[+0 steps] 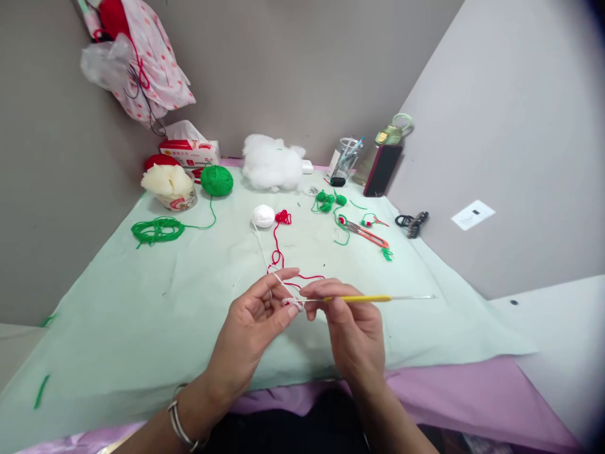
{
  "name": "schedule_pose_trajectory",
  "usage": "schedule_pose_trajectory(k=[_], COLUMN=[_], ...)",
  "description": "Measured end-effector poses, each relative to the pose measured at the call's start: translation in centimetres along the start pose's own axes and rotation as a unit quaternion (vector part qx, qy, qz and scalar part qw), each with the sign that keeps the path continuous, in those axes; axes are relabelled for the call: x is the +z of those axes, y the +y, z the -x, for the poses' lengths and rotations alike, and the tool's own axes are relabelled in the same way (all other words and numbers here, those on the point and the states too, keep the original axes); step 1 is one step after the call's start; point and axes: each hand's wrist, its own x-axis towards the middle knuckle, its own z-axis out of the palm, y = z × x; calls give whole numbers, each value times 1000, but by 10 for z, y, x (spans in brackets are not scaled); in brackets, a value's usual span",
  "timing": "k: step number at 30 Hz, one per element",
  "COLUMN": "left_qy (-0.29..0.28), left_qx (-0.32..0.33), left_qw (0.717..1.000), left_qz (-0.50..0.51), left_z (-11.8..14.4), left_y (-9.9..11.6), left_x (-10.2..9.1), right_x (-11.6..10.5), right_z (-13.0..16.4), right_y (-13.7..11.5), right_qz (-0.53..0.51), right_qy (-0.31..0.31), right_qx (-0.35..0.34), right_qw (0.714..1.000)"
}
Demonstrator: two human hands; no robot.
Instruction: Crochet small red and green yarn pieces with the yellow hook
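Between thumb and fingers, my left hand pinches a small white and red crochet piece. White yarn runs over its raised index finger, back to a white yarn ball. My right hand is closed around the yellow handle of a crochet hook. One end of the hook meets the crochet piece; the other metal end points right. Red yarn trails on the cloth behind my hands, with a small tangle at its far end. Exactly how the hook tip sits in the stitches is too small to tell.
A pale green cloth covers the table. At the back left stand a green yarn ball, a tub and a tissue box. White stuffing lies at the back. Orange snips, a phone and a bottle are to the right.
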Motion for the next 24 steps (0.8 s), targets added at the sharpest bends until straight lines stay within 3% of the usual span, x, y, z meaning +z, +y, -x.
schedule_pose_trajectory(k=[9, 19, 24], left_qy=[-2, 3, 5], left_qx=[-1, -44, -55], left_qw=[1000, 999, 998], left_qz=[-17, 12, 17], left_z=[-1, 1, 1], left_y=[1, 4, 5], left_x=[-3, 7, 8], right_x=[5, 8, 5], right_z=[-6, 3, 1], right_y=[-4, 10, 8], right_qz=[-66, 63, 45], right_qy=[20, 70, 54], right_qx=[51, -56, -29], right_qw=[996, 994, 997])
